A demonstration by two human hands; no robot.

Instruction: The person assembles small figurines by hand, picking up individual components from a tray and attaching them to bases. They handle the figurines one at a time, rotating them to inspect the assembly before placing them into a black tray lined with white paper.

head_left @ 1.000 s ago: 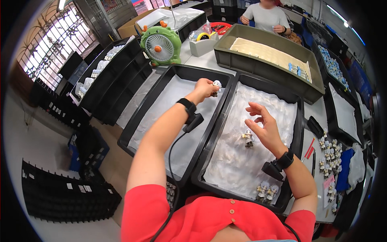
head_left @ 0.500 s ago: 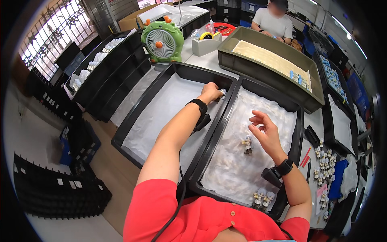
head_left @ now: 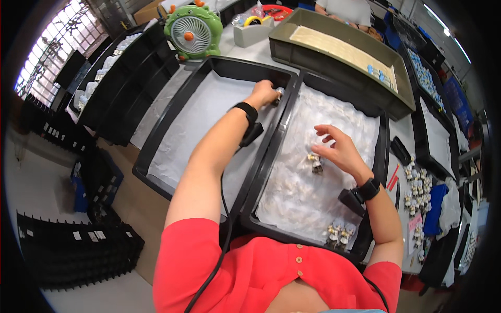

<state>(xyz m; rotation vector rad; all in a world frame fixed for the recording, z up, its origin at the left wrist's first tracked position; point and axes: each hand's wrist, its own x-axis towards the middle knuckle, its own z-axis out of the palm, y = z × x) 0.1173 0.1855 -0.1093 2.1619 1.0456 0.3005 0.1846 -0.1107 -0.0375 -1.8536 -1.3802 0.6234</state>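
Head view shows two hands over two black trays, and some things could go wrong. The left hand (head_left: 265, 95) looks to be pinching a small figure (head_left: 279, 95) at the far right corner of the left tray (head_left: 245, 72). That side wall is very near. If the hand swings too far right, the figure could bump the wall and get a scratch. If the fingers let go too high, it could tip over or roll on the smooth white sheet (head_left: 193, 125). I cannot tell if its feet touch the sheet. A black cord (head_left: 228, 237) hangs down from the left wrist, so it could drag on the tray edge and tug the arm.

The right hand (head_left: 340, 151) hangs over the right tray (head_left: 339, 95). Its fingers are spread and bent, with nothing pinched. A loose figure (head_left: 317, 164) lies on the bumpy white sheet (head_left: 292, 198) there, just under the thumb. The thumb covers a bit of its top, and I cannot tell if they touch. If that hand drops or sweeps, it could knock this figure.

The left hand's figure sits at the fingertips and pokes out on their right side. Two more figures (head_left: 340, 235) are at the near end of the right tray, well apart from both hands.
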